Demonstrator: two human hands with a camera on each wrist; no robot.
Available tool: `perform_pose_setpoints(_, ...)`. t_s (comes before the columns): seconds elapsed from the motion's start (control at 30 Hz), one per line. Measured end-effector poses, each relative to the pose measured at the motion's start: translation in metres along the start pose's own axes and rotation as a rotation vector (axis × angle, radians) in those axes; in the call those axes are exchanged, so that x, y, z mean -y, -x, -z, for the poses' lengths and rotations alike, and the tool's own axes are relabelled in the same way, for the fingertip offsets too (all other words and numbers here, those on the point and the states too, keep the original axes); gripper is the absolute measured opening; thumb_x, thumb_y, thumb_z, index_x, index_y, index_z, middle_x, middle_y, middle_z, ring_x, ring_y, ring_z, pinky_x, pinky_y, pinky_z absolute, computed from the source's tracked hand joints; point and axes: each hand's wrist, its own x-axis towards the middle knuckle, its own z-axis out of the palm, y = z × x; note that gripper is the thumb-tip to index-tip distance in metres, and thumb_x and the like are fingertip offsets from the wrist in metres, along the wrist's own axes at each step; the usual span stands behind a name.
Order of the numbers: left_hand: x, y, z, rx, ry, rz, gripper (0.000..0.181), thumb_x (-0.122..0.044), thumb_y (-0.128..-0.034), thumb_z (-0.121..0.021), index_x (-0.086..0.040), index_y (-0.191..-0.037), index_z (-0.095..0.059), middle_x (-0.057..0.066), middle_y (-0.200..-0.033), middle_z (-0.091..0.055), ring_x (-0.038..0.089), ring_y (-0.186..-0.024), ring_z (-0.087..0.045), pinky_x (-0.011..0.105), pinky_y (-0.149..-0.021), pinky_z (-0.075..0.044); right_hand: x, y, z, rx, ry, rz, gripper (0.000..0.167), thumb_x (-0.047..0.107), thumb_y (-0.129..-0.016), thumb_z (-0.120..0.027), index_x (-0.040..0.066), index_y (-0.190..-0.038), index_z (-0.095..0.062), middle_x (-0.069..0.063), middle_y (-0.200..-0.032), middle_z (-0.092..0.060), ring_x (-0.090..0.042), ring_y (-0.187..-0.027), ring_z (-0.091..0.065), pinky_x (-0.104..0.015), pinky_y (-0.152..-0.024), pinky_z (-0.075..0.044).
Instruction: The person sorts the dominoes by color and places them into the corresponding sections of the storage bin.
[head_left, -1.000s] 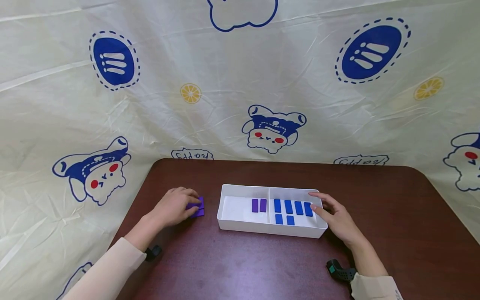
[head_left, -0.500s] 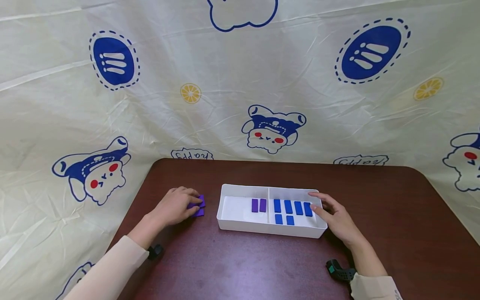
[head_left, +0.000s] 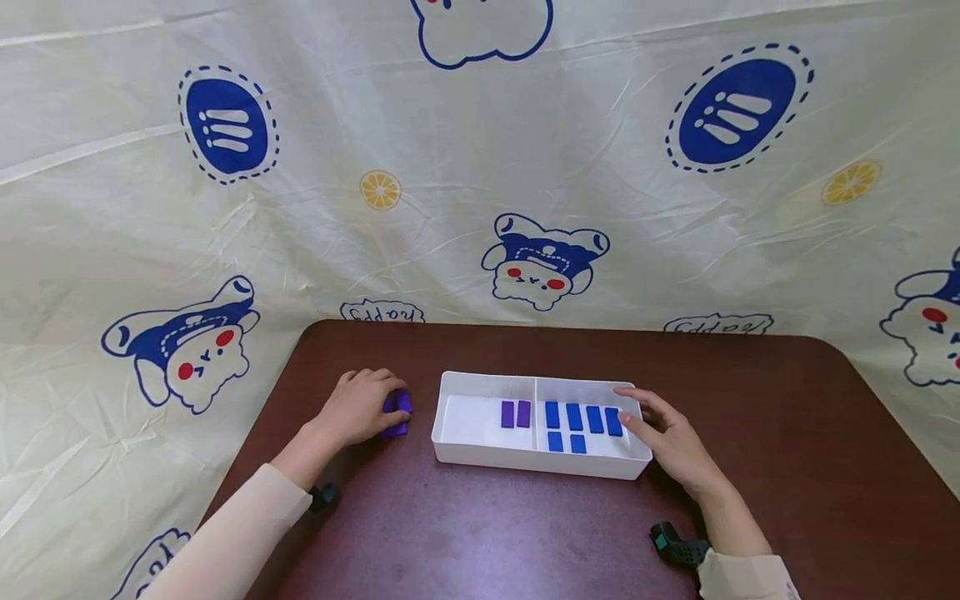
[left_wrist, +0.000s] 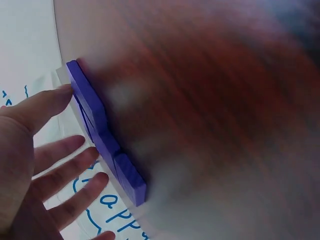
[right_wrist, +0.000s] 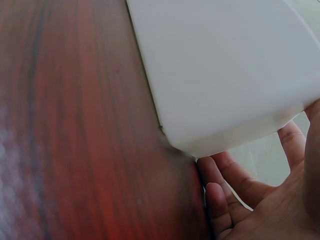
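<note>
My left hand [head_left: 360, 408] lies over several purple blocks [head_left: 403, 403] on the table left of the box, partly hiding them. In the left wrist view the thumb touches one end of the purple blocks, while the other fingers are spread loosely beside them. A white divided box [head_left: 480, 455] stands in the middle. My right hand [head_left: 678, 446] holds its right end, thumb over the rim and several fingers against the outside wall. Two purple blocks [head_left: 515, 414] lie in the left compartment, against the divider. Several blue blocks [head_left: 574, 417] lie in two rows in the right compartment.
The dark brown table [head_left: 480, 533] has rounded far corners. Behind it hangs a pale printed cloth [head_left: 420, 250] with cartoon figures. A black band [head_left: 678, 546] is on the right wrist, and another dark band [head_left: 324, 497] on the left.
My left hand has shifted slightly to the right over the purple blocks, which have moved a little. The right hand and the box stay in place; the head view has tilted slightly.
</note>
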Motion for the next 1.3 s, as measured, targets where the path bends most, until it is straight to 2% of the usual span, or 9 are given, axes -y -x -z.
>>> perform_pose_setpoints(0.17, -0.004, -0.004, 0.0, 0.027, -0.029, 0.046, 0.053, -0.049, -0.0895, -0.078, -0.013, -0.129, -0.073, 0.006, -0.13, -0.069, 0.032, -0.122, -0.062, 0.061, -0.106, -0.042, -0.001, 0.001, 0.0, 0.004, -0.005, -0.009, 0.056, 0.046, -0.103, -0.061, 0.024, -0.153, -0.049, -0.02, -0.164, -0.036, -0.044, -0.136, -0.043, -0.072, -0.107, -0.036)
perform_pose_setpoints(0.37, -0.006, -0.007, 0.001, 0.035, -0.022, 0.067, 0.05, -0.047, -0.0887, -0.079, -0.013, -0.125, -0.076, 0.007, -0.126, -0.07, 0.032, -0.121, -0.062, 0.062, -0.107, -0.041, 0.0, 0.001, 0.0, 0.004, -0.004, -0.005, 0.056, 0.044, -0.103, -0.061, 0.024, -0.154, -0.049, -0.021, -0.163, -0.036, -0.044, -0.135, -0.043, -0.073, -0.107, -0.036)
perform_pose_setpoints(0.73, -0.006, -0.007, 0.003, 0.03, -0.016, 0.049, 0.048, -0.043, -0.0902, -0.079, -0.013, -0.127, -0.075, 0.006, -0.122, -0.07, 0.031, -0.117, -0.063, 0.061, -0.107, -0.041, -0.001, 0.001, 0.0, -0.001, 0.001, 0.007, 0.055, 0.043, -0.103, -0.061, 0.024, -0.154, -0.049, -0.021, -0.162, -0.038, -0.043, -0.134, -0.044, -0.072, -0.106, -0.037)
perform_pose_setpoints(1.3, -0.008, -0.005, 0.017, -0.045, 0.02, 0.01, 0.045, -0.038, -0.0887, -0.082, -0.014, -0.126, -0.076, 0.004, -0.121, -0.071, 0.03, -0.118, -0.064, 0.061, -0.109, -0.041, -0.001, 0.001, 0.0, 0.0, 0.0, 0.01, 0.055, 0.044, -0.103, -0.061, 0.024, -0.154, -0.049, -0.02, -0.163, -0.037, -0.042, -0.134, -0.045, -0.07, -0.106, -0.037)
